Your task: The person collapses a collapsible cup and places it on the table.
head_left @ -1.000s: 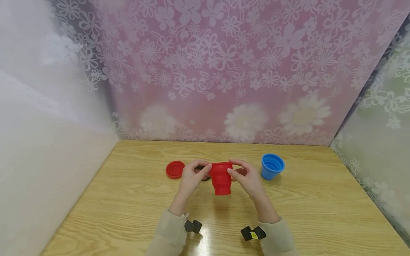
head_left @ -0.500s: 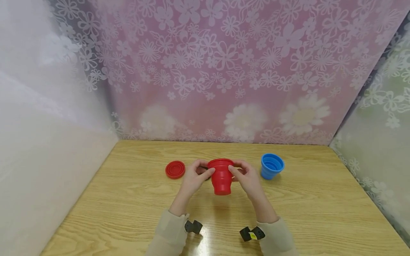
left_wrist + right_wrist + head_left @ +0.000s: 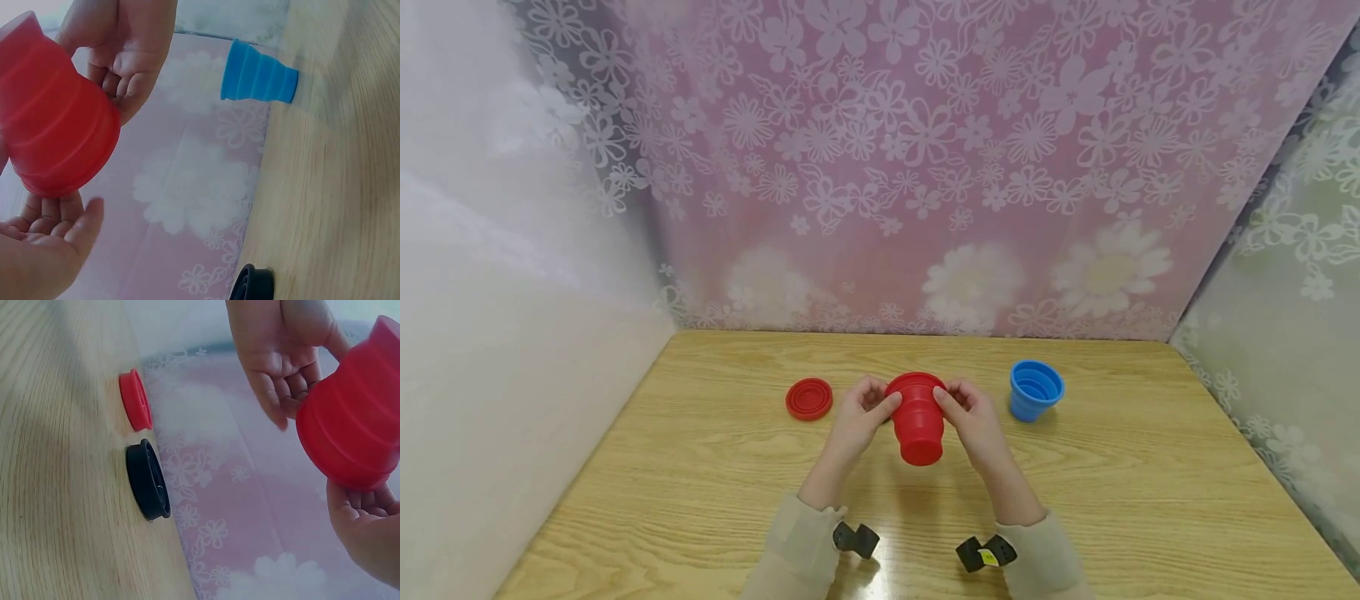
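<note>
A red collapsible silicone cup (image 3: 920, 421), pulled out to its full stepped height, is held up above the table between both hands. My left hand (image 3: 859, 414) pinches its rim side with the thumb on the near wall and fingers behind. On the opposite side my right hand (image 3: 976, 421) grips it the same way. The cup tilts so that its base faces toward me, and its inside is hidden. In the right wrist view the wide mouth (image 3: 325, 453) points away from the wrists.
A flattened red collapsible cup (image 3: 809, 399) lies left of the hands. Near it is a flattened black one (image 3: 149, 481), mostly hidden behind my left hand in the head view. An extended blue cup (image 3: 1036, 390) stands upright at right on the wooden table (image 3: 700, 500). Patterned curtains surround it.
The red cup has tipped, its base swinging up toward me so that its underside now shows. Both hands keep their hold and turn with it. The other cups stay put.
</note>
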A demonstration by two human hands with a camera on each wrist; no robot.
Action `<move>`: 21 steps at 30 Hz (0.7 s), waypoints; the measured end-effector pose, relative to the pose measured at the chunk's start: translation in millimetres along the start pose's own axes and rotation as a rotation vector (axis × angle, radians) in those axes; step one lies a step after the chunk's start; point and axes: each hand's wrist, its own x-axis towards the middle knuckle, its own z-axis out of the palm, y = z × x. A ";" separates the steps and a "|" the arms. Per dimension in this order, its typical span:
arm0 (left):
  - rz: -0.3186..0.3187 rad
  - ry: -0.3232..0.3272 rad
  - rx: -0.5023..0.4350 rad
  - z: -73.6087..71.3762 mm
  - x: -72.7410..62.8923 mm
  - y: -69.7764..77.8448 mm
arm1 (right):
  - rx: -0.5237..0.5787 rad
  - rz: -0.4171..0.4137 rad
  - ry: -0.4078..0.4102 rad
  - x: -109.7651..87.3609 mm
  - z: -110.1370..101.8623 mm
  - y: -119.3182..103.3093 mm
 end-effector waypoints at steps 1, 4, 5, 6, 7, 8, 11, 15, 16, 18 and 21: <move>0.002 -0.010 -0.037 -0.3 1.0 -3.0 | 0.010 0.004 -0.003 -0.2 0.0 -0.1; -0.003 -0.036 -0.142 -1.2 4.6 -13.3 | 0.028 0.004 -0.008 -0.6 -0.3 -0.2; -0.008 -0.042 -0.177 -1.3 5.4 -15.8 | 0.036 0.002 -0.011 -0.5 -0.5 -0.1; -0.011 -0.043 -0.205 -1.4 6.1 -18.3 | 0.045 0.003 -0.015 -0.6 -0.7 -0.1; -0.013 -0.041 -0.224 -1.3 6.7 -20.4 | 0.055 0.006 -0.019 -0.7 -1.0 -0.2; -0.015 -0.038 -0.235 -1.0 6.8 -21.5 | 0.063 0.004 -0.026 -0.9 -1.3 -0.2; -0.017 -0.027 -0.255 -0.1 6.2 -21.2 | 0.075 0.003 -0.046 -1.2 -2.5 -0.1; -0.025 -0.039 -0.239 -0.8 5.6 -19.1 | 0.070 -0.002 -0.087 -2.2 -4.6 -2.1; -0.029 -0.046 -0.230 -1.4 5.5 -18.6 | 0.067 -0.004 -0.100 -2.3 -5.5 -2.5; -0.038 -0.057 -0.212 -2.7 5.3 -17.7 | 0.059 -0.002 -0.122 -2.6 -7.1 -3.2; -0.043 -0.060 -0.180 -4.0 5.3 -16.6 | 0.042 0.002 -0.148 -2.4 -9.3 -3.3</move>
